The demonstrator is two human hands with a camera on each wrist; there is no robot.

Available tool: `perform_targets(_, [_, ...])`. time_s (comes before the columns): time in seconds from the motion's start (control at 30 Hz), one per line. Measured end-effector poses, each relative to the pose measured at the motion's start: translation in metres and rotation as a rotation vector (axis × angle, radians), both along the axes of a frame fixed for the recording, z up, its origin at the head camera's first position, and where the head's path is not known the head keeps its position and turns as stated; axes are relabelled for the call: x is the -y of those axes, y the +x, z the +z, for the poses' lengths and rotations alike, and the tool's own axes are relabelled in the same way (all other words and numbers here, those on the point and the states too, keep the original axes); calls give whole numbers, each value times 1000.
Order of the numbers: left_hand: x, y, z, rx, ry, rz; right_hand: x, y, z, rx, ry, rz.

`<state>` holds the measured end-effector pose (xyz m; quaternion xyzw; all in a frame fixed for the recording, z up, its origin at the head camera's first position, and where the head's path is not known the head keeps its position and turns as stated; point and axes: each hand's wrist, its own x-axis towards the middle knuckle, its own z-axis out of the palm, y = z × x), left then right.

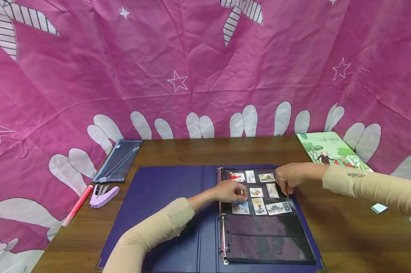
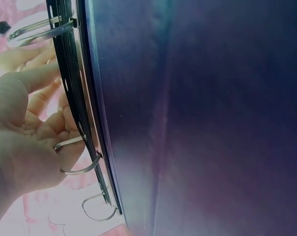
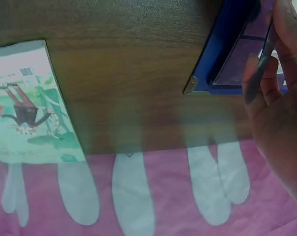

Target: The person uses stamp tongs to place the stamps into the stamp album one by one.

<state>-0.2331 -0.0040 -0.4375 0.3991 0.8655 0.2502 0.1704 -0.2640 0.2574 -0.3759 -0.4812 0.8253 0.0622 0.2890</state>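
A dark blue ring binder point(image 1: 164, 212) lies open, with black stock pages point(image 1: 266, 246) on its right side. Several postage stamps point(image 1: 259, 206) sit in rows on the upper part of the top page. My right hand point(image 1: 289, 177) pinches metal tweezers point(image 3: 262, 69) at the page's right edge. Their tip points down by the upper right corner of a wide stamp point(image 1: 278, 208); whether they touch it I cannot tell. My left hand point(image 1: 230, 190) rests near the rings with loosely curled fingers, partly covering a stamp on the left. Metal rings point(image 2: 79, 169) show beside that hand.
To the left on the wooden table point(image 1: 205, 151) are a zip pouch point(image 1: 118, 161), a lilac stapler-like tool point(image 1: 104, 196) and a red pen point(image 1: 77, 206). A green picture book point(image 1: 331, 149) lies back right, and a small pale block point(image 1: 379, 208) lies right of the binder.
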Motion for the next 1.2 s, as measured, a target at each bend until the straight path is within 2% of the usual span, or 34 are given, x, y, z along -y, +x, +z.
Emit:
perform_targets(0.1, [-2,1,-2,-4,4,-6,2,1,-1,0,23,18])
perform_targets(0.3, [-4,3,-1,-10,6,-33,2,3,-5,20,48,-20])
perform_targets(0.37, [-5,4,0,-6,3,-38,-2,4,-5,26,22,17])
perform_targets(0.43, [-5,6,2,-5,2,-38,-5,3,-3,48,-25,62])
perform_targets(0.5, [-6,6,3,-4,0,-32,-10,3,0,66,-72,67])
perform_targets(0.63, [-8,6,3,-10,-1,-20,-30,0,4,42,-216,-7])
perform_targets(0.7, [-11,5,2,-23,-1,-20,-43,-3,3,14,-340,-41])
perform_targets(0.77, [-12,5,0,-36,1,-21,-56,-4,2,-51,-473,-74])
perform_targets(0.83, [-13,5,-3,-43,4,-18,-65,-5,-1,-136,-596,-148])
perform_targets(0.9, [-12,5,-6,-37,7,-8,-71,-7,-4,-228,-667,-272])
perform_targets(1.03, [-5,6,-9,-17,24,18,-70,-16,-14,-345,-674,-583])
perform_targets(1.13, [-2,6,-10,-7,31,28,-65,-25,-24,-336,-645,-771])
perform_targets(1.2, [-3,7,-11,-3,26,38,-64,-32,-32,-313,-629,-861])
